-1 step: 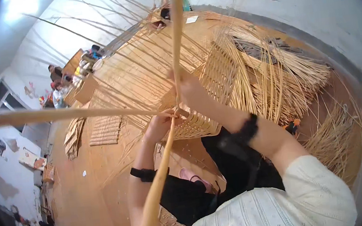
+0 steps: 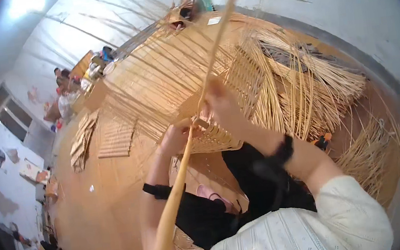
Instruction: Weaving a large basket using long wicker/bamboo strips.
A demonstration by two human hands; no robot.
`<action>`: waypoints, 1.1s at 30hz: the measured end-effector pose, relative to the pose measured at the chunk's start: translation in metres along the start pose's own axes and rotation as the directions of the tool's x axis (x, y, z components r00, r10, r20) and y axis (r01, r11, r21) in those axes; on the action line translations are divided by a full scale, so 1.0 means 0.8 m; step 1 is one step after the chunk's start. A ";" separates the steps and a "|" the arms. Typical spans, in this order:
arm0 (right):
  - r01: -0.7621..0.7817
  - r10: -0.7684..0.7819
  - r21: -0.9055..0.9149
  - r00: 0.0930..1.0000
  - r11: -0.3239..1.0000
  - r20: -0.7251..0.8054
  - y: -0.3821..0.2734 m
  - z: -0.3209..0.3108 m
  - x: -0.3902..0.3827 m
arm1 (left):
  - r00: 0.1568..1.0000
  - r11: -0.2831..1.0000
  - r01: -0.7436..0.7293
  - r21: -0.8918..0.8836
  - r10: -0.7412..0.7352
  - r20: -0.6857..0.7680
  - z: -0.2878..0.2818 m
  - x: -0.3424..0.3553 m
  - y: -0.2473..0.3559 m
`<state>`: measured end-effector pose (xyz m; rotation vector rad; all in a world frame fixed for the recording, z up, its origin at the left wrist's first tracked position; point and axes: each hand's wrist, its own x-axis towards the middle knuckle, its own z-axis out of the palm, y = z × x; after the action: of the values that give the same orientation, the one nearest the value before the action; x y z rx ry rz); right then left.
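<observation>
A partly woven wicker basket (image 2: 246,77) lies before my lap, with long thin rods standing out from its far side. My left hand (image 2: 177,135) is closed at the basket's near corner, pinching the woven edge where a thick pale rod (image 2: 174,203) runs down toward my body. My right hand (image 2: 222,103) is wrapped round another long rod (image 2: 222,30), which slants up and to the right. Both hands are close together at the same corner. The fingertips of my right hand are slightly blurred.
A big heap of loose wicker rods (image 2: 304,82) lies to the right, with thinner scraps (image 2: 371,154) nearer. Two bundles of short rods (image 2: 115,138) lie on the floor at left. One person (image 2: 178,0) sits working at the back; others (image 2: 64,99) sit far left.
The rod that pointed left across the view no longer shows there. The upright rod now leans to the right, and my right hand has shifted right and slightly down. My left hand stays at the corner.
</observation>
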<state>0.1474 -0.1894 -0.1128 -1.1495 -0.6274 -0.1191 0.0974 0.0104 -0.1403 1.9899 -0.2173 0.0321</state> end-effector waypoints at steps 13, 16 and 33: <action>0.048 -0.075 0.283 0.994 0.958 0.084 0.006 0.038 -0.066 | 0.553 0.608 -0.723 0.329 0.794 -0.251 0.085 -0.084 0.238; 0.040 -0.094 0.342 0.985 0.939 0.143 0.011 0.054 -0.070 | 0.655 0.983 -0.139 0.116 0.179 -0.734 0.007 -0.102 0.268; -0.069 -0.012 0.523 0.989 0.850 0.149 0.067 0.027 -0.075 | 0.897 0.852 0.159 0.499 0.087 -0.433 0.062 -0.075 -0.052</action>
<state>0.1110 -0.1611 -0.1820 -0.6326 -0.7180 0.1621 0.0418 -0.0093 -0.2054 2.4657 0.1496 0.5746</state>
